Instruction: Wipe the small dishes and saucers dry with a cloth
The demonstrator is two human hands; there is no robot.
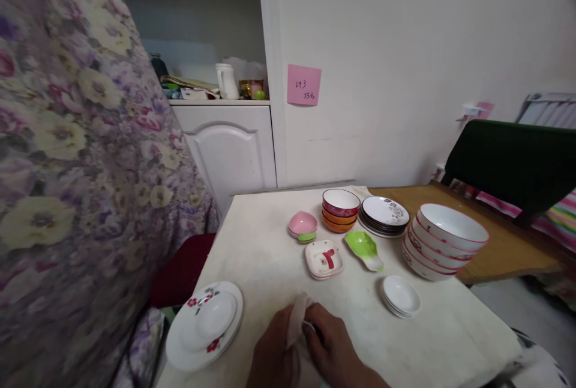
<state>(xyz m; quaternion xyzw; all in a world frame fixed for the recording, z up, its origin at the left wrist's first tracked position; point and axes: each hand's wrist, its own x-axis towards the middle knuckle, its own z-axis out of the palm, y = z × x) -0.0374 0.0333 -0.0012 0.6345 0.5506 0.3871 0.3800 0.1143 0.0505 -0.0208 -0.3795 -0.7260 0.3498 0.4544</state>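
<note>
Left hand (273, 355) and right hand (336, 349) pinch cloth (297, 315).

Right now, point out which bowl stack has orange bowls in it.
The small stack left of the patterned plates, red bowl topping orange ones; the big stack is white with red rims.

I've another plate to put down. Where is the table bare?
Bare: the left of the table, between the flowered plates and the pink dish; also the near right corner beyond the white saucers. Crowded: the far right, where white bowls, dark-rimmed plates, green dish and square dish sit close.
</note>
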